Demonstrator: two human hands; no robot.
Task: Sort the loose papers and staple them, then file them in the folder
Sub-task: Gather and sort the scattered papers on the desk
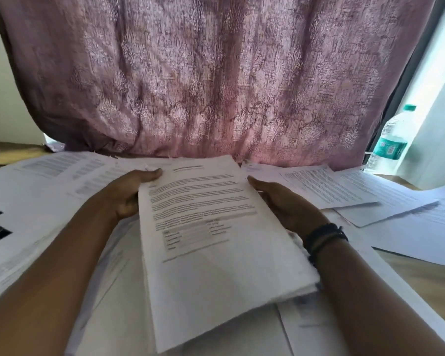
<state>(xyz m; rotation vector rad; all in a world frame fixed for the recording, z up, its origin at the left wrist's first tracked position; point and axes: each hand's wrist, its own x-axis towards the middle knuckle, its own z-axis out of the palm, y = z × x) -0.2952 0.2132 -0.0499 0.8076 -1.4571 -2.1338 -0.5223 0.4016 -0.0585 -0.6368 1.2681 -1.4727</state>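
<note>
Head: paper stack [211, 240] runs lengthwise away

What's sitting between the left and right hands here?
A stack of printed papers fills the gap; the left hand presses its left edge and the right hand its right edge. Head view shows it.
</note>
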